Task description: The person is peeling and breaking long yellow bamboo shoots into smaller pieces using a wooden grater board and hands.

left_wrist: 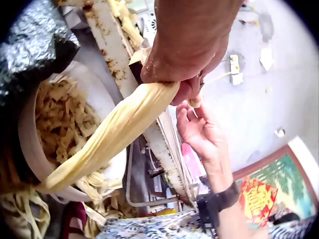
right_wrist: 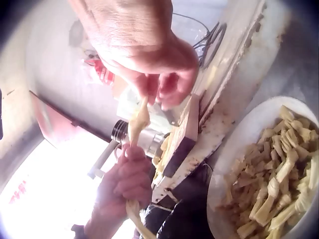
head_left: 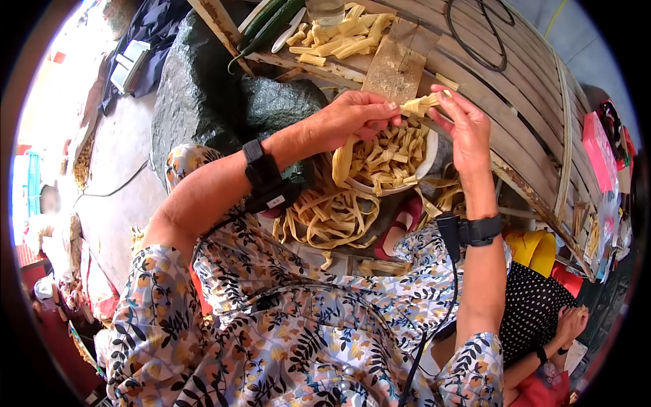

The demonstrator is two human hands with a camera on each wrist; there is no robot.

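Note:
Between my two hands a pale yellow, fibrous strip [left_wrist: 117, 127] is stretched, with a knot [head_left: 419, 106] in it. My left hand [head_left: 356, 117] pinches the strip on one side of the knot, its long tail hanging from that hand over the bowl. On the other side, my right hand [head_left: 468, 129] pinches the short end between thumb and fingers. In the right wrist view the knot [right_wrist: 139, 123] shows between both hands. Below them stands a white bowl [head_left: 428, 159] heaped with knotted yellow strips [head_left: 390, 156].
A slatted wooden table [head_left: 505, 102] with a rusty edge bears cut yellow pieces [head_left: 352, 41], a small wooden board [head_left: 397, 64], cucumbers [head_left: 268, 24] and a dark cable [head_left: 475, 51]. Loose long strips [head_left: 329, 220] lie beneath the bowl. Dark plastic sheeting [head_left: 193, 95] covers something at left. Another person's hands [head_left: 569, 325] are at lower right.

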